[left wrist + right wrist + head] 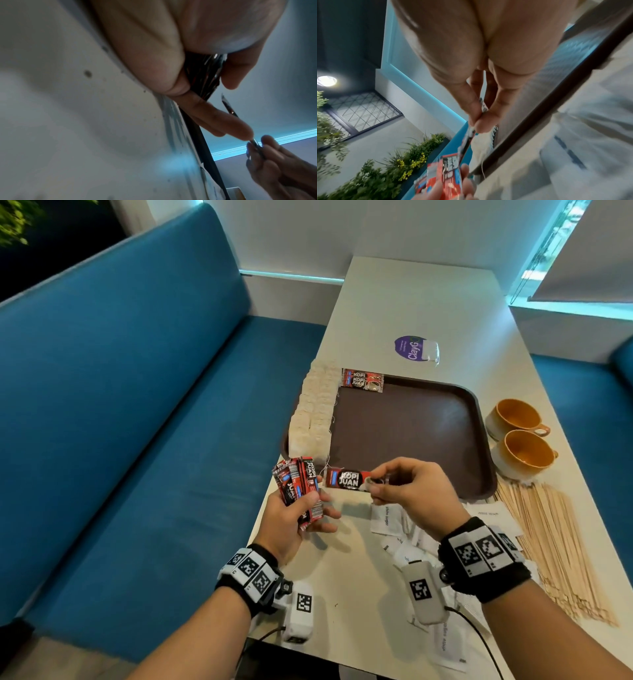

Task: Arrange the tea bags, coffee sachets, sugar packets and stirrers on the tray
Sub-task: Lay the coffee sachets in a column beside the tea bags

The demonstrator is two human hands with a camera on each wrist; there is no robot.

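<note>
A dark brown tray (411,436) lies on the white table. Tea bags (313,409) lie in rows along its left side, and two red coffee sachets (362,380) sit at its far left corner. My left hand (294,518) grips a fanned bundle of red coffee sachets (298,487) over the table's left edge. My right hand (394,484) pinches one coffee sachet (346,478) by its right end, held flat just above the tray's near left corner. In the right wrist view, thumb and forefinger pinch that sachet (469,136). White sugar packets (387,517) and wooden stirrers (555,549) lie near my right wrist.
Two orange-lined cups (517,436) stand right of the tray. A purple sticker (411,348) lies on the table beyond the tray. A blue bench (137,412) runs along the table's left edge.
</note>
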